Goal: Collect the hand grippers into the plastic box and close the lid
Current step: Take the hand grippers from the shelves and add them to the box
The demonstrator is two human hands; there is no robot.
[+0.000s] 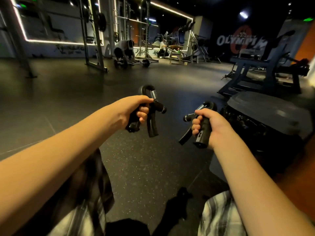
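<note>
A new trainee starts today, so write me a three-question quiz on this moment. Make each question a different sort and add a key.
1. True or false: the left hand holds nothing.
2. Pick one: the dark latticed box stands nearest A) the right hand, B) the left hand, C) neither, it is out of view.
3. Fill in: the left gripper and the right gripper are each held with the coil spring pointing ___ and the handles hanging down.

Key
1. False: its fingers are curled round a gripper.
2. A.
3. Up.
</note>
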